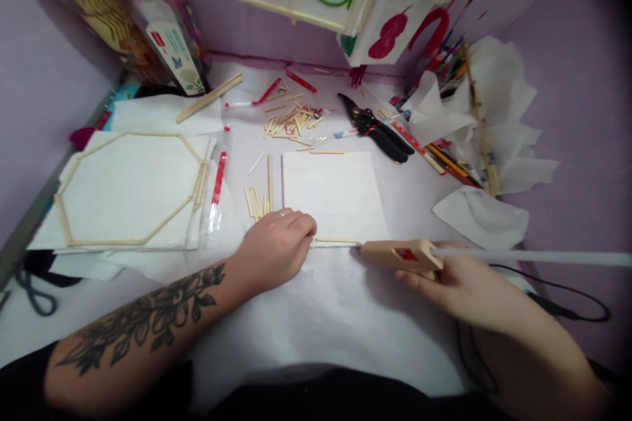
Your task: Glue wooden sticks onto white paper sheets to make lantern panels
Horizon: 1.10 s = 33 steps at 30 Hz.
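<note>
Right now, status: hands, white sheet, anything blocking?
Left hand at near-left corner of white sheet. Right hand gripping hot glue gun, nozzle at near edge. Wooden stick along that edge. Pruning shears beyond far corner, not blocking.

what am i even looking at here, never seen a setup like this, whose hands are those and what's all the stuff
There is no machine arm here: these are one person's bare hands, seen from a camera worn on their head, looking forward and down. The right hand holds a hot glue gun, with a white glue stick poking out behind. The left hand is at the near-left corner of a white rectangular sheet; whether it pinches anything is hidden. On the white surface lie a pile of short sticks, pruning shears and, at left, a many-sided stick frame.
</note>
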{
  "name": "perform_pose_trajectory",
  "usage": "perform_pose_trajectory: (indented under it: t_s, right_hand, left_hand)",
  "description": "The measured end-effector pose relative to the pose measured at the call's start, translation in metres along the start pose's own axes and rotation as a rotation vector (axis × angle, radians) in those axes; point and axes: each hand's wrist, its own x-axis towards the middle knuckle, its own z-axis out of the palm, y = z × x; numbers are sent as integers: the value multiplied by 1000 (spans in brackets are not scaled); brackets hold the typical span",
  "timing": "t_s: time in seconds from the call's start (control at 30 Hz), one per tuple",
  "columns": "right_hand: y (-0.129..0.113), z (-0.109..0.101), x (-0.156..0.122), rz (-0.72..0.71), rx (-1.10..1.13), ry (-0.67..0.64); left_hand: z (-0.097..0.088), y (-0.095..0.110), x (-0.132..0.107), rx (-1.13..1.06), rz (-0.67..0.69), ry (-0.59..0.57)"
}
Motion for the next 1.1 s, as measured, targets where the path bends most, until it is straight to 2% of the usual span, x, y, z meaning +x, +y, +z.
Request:
perform_pose_trajectory:
  t_s: [0.1,0.27,0.57,0.93,1.1]
  right_hand:
    - [2,0,-2,28,55,-13]
    - [10,-1,1,144,42,86]
    - [11,1,5,123,82,98]
    - [6,-1,6,122,98,90]
    - [7,-1,6,166,90,61]
  left_hand:
    - [-1,-1,0,8,3,1]
    - [-3,-4,0,-10,45,56]
    - [-8,-5,-1,86,195,47]
    - [-5,-4,0,113,230,48]
    - [-5,-4,1,111,240,62]
